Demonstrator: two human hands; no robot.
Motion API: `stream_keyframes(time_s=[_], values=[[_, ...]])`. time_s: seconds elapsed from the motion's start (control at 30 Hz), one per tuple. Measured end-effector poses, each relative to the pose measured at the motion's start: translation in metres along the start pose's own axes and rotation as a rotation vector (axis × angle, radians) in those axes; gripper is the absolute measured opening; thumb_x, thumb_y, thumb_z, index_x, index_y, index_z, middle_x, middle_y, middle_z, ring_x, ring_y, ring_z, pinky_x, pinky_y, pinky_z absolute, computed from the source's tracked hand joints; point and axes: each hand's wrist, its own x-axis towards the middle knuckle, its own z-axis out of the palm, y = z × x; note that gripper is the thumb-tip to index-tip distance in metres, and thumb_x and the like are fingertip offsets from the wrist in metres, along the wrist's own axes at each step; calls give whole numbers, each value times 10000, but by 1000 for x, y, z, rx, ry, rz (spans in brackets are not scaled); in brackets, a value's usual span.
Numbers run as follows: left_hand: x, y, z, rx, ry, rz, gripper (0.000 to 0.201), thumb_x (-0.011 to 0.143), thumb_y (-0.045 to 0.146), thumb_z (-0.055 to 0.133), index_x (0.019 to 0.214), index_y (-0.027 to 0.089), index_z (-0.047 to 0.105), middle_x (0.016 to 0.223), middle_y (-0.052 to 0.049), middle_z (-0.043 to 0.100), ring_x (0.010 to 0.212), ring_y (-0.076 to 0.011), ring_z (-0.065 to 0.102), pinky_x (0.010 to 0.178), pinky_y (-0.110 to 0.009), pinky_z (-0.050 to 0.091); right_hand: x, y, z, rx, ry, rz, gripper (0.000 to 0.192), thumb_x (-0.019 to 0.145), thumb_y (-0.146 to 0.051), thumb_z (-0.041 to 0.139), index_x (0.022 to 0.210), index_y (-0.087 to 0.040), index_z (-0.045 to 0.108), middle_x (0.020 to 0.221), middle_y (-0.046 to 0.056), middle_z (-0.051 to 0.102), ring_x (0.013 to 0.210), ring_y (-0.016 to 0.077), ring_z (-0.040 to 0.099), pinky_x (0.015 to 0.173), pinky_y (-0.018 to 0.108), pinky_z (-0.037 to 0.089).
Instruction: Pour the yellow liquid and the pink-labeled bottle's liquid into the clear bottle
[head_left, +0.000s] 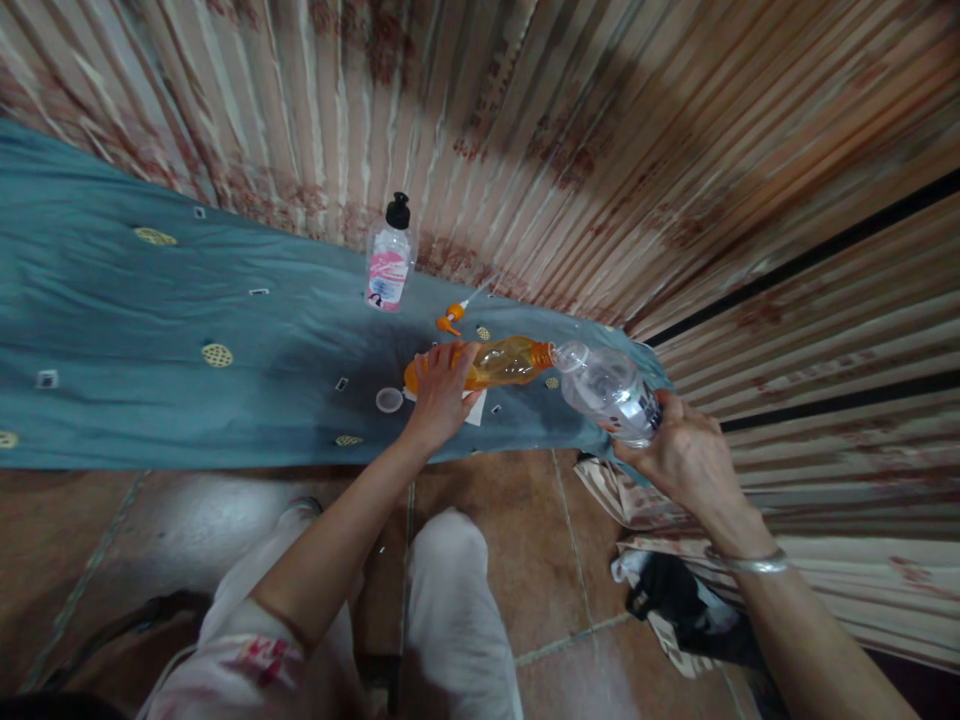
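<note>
Snugly closed, left grip [444, 388]: fingers wrap the lower body of an orange plastic bottle [508, 362], tipped sideways above the tabletop [112, 330] with its mouth to the right.
Right grip [681, 450]: closed around the base end of a clear plastic bottle [598, 385], tilted, its neck brought up to the orange mouth; whether the rims touch cannot be told.
Handling: both bottles look light and thin-walled, likely to dent under a hard squeeze and slip if wet; low on the orange body and near the clear base seem the steadiest holds.
Around the bottles: an orange pump head [451, 316], a round translucent lid [389, 400] and an upright pink-labelled bottle [388, 268] with a black top.
Tabletop covering: wrinkled teal cloth [277, 400] with scattered yellow motifs.
Room: a pleated floral curtain [300, 110] behind, brown floor tiles [551, 560] below.
</note>
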Motion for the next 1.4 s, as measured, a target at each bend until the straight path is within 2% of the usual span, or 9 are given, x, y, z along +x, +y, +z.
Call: stream_keyframes(time_s=[0.3,0.57,0.87,1.4], values=[[-1,-1,2,27,-6,10,554,800,164,572,1329,178,409,1300,-141,490,1189,-322,435,1012,-508,298,-1,1,0,20,-6,13,729,786,-665,463,1133,-25,496,792,171,631,739,282,593,694,355,429],[-2,2,-1,51,-19,12,623,726,97,548,1330,163,409,1300,-145,486,1183,-330,439,1006,-506,311,-4,5,4,11,-25,-3,700,778,-641,501,1126,-33,494,808,171,629,751,287,589,718,365,432],[-2,0,1,25,-25,16,600,754,124,523,1339,158,396,1307,-149,470,1199,-340,424,1015,-534,295,-3,3,1,48,-24,9,650,800,-580,485,1148,-31,479,823,176,621,763,287,579,713,372,424],[-3,2,-2,15,-27,4,579,762,111,513,1328,162,405,1302,-146,480,1188,-334,428,1015,-521,296,0,1,-4,18,-24,3,669,793,-606,477,1126,-25,494,811,178,623,746,285,580,723,371,430]])
